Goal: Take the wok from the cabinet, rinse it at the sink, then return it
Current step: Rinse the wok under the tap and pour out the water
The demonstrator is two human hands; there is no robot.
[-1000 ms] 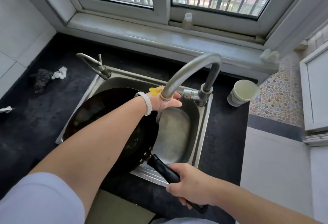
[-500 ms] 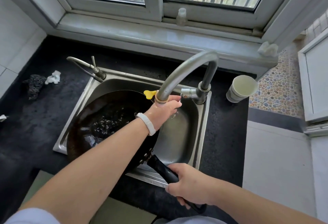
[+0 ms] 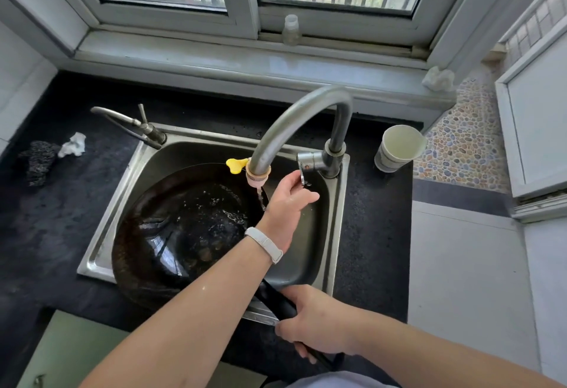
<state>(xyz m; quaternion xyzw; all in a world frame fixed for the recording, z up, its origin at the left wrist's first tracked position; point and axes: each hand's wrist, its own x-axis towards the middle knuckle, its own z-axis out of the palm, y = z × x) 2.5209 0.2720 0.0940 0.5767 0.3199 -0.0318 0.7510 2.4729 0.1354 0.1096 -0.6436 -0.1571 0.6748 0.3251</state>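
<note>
The head view looks down at a steel sink (image 3: 334, 209) set in a dark bench (image 3: 371, 234). The wok (image 3: 171, 234) lies tilted in the sink, its near rim resting over the sink's front edge, and water lies inside it. The right hand (image 3: 316, 323) is closed around the wok's black handle (image 3: 276, 298) at the near edge of the sink; this grip is tight, with the fingers wrapped under the handle. The left hand (image 3: 285, 203) reaches across the wok, well beyond the right grip, and holds the tap lever (image 3: 303, 177) between thumb and fingers; the grip is a light pinch, partly closed. A white band (image 3: 264, 245) sits on the left wrist. Just left of the left hand, the tap spout (image 3: 294, 123) ends over the wok's far right rim, and a thin stream of water (image 3: 260, 198) falls from it. A yellow clip (image 3: 234, 165) sticks out beside the nozzle. To the right of the left hand, beyond the tap base, a paper cup (image 3: 399, 148) stands tilted on the bench. Far to the left of both grips, a small second tap (image 3: 135, 125) stands at the sink's corner, and a dark scrubber (image 3: 40, 157) and a crumpled white paper (image 3: 73, 148) lie on the bench.
</note>
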